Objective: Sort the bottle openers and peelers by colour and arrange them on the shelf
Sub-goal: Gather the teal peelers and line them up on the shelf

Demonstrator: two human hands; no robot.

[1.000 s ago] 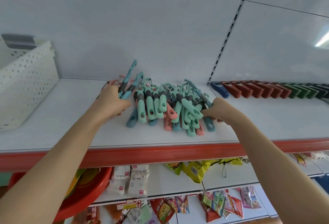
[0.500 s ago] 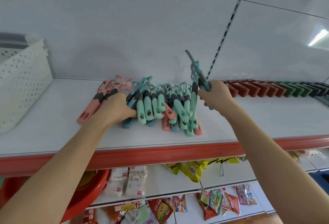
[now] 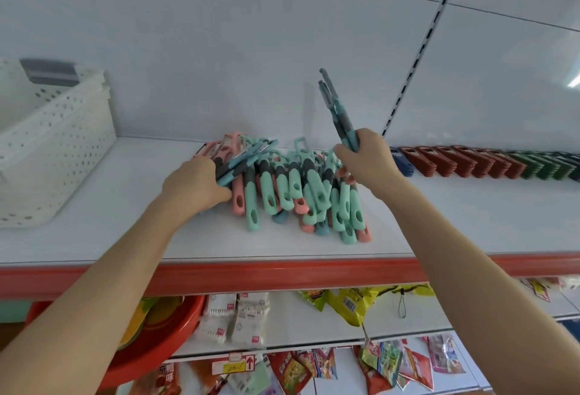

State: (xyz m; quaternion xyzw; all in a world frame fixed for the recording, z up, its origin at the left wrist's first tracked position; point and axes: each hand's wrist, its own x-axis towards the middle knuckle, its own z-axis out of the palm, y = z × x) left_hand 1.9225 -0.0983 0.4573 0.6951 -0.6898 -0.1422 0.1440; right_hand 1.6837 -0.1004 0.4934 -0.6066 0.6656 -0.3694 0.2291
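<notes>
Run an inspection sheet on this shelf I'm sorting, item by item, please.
Surface: white shelf board with red front edge, level.
Job's things: mixed pile of mint, pink and blue plastic-handled peelers, unsorted; row of blue, red and green bottle openers standing at right.
Clutter: white perforated plastic basket at left.
Hands: left hand grips blue peelers at the pile's left edge; right hand holds a blue peeler bunch upright above the pile.
Cables: nothing seen.
Surroundings: white back panel; snack packets and red plastic basin on lower shelves.
</notes>
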